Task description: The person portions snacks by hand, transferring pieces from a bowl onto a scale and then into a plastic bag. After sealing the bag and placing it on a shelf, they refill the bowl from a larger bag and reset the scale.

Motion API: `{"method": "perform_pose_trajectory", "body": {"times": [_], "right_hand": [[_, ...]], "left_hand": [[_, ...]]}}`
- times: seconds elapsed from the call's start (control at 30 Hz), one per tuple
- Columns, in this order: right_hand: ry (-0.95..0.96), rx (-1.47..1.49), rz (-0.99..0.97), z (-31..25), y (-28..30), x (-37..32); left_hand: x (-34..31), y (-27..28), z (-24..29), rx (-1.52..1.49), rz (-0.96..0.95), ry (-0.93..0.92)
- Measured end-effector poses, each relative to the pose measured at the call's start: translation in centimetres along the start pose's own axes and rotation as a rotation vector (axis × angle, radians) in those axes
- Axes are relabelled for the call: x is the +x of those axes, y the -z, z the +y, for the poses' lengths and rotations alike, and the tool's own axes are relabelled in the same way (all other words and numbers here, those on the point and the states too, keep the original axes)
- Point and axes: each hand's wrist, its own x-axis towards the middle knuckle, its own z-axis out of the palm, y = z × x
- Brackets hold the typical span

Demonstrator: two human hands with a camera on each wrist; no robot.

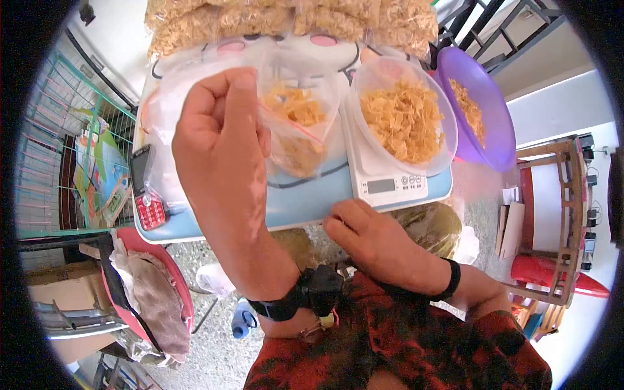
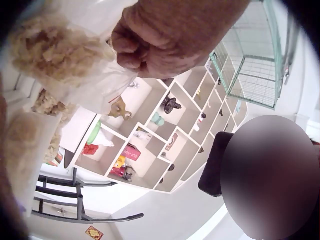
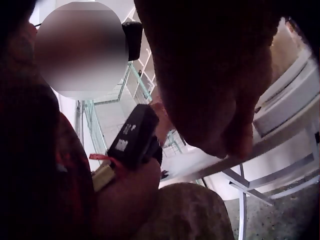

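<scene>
Upright at the table's middle, my left hand pinches the edge of a clear plastic bag with a red strip and yellowish flakes inside. The left wrist view shows the curled fingers of this hand at the edge of the bag. Right of the bag, a clear bowl of flakes sits on a white scale. My right hand rests by the table's front edge, fingers loosely bent, with nothing visible in it; it looks dark in the right wrist view.
A purple basin with flakes stands at the right. Large filled bags line the table's back. A red and black phone lies at the left edge, beside pale plastic bags. A pink chair stands lower left.
</scene>
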Motion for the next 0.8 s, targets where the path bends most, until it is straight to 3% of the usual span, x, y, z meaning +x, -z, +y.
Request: {"method": "perform_pose_trajectory", "body": {"times": [0.13,0.23,0.33,0.43,0.57,0.63,0.67,0.8], "right_hand": [[-0.089,0.339,0.032,-0.6,1.5,-0.5],[0.133,0.208,0.236,-1.3,7.0,-1.0],[-0.021,-0.121,0.433,-1.9,11.5,-2.4],[-0.006,-0.341,0.797,1.3,11.5,-1.1],[-0.156,-0.181,0.691,1.3,10.8,0.1],[-0.006,0.217,0.481,-0.9,11.8,-0.7],[0.092,0.698,0.413,-1.8,11.2,-0.6],[0.439,1.911,0.284,-6.8,9.3,1.4]], "left_hand": [[0.1,0.3,-0.1,-0.029,-0.023,0.010],[0.1,-0.1,-0.1,-0.018,0.001,0.006],[0.0,-0.2,-0.1,0.005,0.000,0.003],[-0.1,-0.3,0.0,0.005,-0.010,0.011],[0.0,-0.3,-0.1,0.033,0.002,0.005],[0.0,-0.3,-0.3,0.083,0.030,0.001],[-0.1,-0.4,-0.1,0.132,0.044,0.004],[0.0,-0.9,-0.4,0.169,0.063,0.013]]}}
